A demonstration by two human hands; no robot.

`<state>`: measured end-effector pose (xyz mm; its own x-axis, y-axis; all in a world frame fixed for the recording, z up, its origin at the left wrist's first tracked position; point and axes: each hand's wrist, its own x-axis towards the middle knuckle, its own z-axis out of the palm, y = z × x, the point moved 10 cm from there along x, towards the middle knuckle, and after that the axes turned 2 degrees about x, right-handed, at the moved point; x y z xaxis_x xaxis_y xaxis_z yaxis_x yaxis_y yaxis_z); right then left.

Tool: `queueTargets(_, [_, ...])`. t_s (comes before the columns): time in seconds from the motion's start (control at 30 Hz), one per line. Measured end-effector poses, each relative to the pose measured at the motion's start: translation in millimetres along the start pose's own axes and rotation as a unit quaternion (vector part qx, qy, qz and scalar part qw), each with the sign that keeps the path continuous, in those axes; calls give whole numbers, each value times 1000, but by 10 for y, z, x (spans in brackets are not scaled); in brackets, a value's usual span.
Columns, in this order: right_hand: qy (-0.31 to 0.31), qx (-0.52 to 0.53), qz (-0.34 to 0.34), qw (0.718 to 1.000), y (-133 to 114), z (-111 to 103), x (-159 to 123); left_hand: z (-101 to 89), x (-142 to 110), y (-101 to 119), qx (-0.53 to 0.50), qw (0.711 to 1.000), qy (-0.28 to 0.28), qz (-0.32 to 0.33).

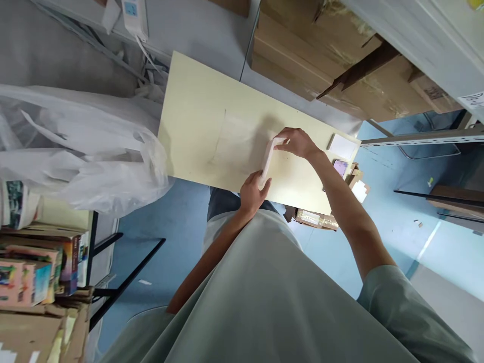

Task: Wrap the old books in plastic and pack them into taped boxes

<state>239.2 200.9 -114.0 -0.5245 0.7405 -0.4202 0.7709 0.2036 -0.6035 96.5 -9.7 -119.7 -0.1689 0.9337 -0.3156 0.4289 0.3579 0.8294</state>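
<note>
A slim white piece [267,159], shaped like a shallow box or lid stood on its edge, is between my hands over the cream-coloured table [196,101]. My right hand [297,143] pinches its far end between thumb and fingers. At the near end my left hand [254,193] has its fingers closed on the edge, with the thumb standing off to the side. The inner face of the piece is turned from view. Toward the right end of the table lies a white rectangular box or tray [342,147], beside a phone with a purple screen [340,167].
A large translucent plastic bag [113,151] bulges against the table's left end. Cardboard boxes [302,55] stand along the back. Books [45,262] are stacked at lower left by a black metal frame [128,267]. An open carton [317,218] sits below the table's right side.
</note>
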Motion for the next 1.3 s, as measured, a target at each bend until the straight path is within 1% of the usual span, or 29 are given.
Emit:
queueTargets(0.07, [16,28,18,999,4,49,116,-6,5,-158,14,999,14,-38])
queueTargets(0.17, [47,57,35,997,11,179,252,14,50,-487,20,992,26,-120])
queueTargets(0.23, [79,42,40,995,-10,280,319,23,102,-669,8,987,32,-156])
queueTargets(0.33, [130,-9,64,989,-43,428,379,21,193,-848,-12,982,32,-184])
queueTargets(0.4, [141,-31,90,986,-47,538,410,9,255,-896,-8,983,18,-184])
queueTargets(0.47, [136,-40,109,984,-45,629,443,-46,316,-886,24,985,7,-169])
queueTargets(0.53, [139,-41,122,982,-35,667,457,-164,375,-856,85,983,7,-162])
queueTargets(0.6, [160,-33,126,978,-28,659,423,-313,454,-799,144,977,13,-159])
queueTargets(0.67, [190,-13,119,974,-35,647,311,-456,583,-680,181,974,19,-135])
queueTargets(0.7, [207,1,113,972,-43,651,220,-508,669,-593,191,976,20,-107])
queueTargets(0.77, [241,34,111,963,-47,692,-30,-552,861,-400,202,979,11,-24])
queueTargets(0.83, [271,76,126,951,-29,800,-329,-502,1030,-259,200,977,-22,66])
queueTargets(0.87, [279,102,129,946,-31,885,-466,-456,1094,-229,195,975,-43,101])
queueTargets(0.93, [287,157,125,937,-61,1086,-681,-366,1179,-244,186,968,-82,146])
queueTargets(1.03, [299,259,132,909,-81,1384,-843,-289,1202,-341,195,958,-112,176])
queueTargets(1.13, [312,361,168,863,-12,1579,-875,-268,1153,-402,212,953,-115,181])
queueTargets(1.17, [317,388,179,847,28,1599,-882,-258,1133,-406,215,953,-114,180])
queueTargets(1.23, [331,421,193,822,127,1558,-920,-210,1090,-385,213,955,-109,174])
queueTargets(1.3, [341,428,195,814,226,1427,-994,-114,1039,-337,206,958,-104,170])
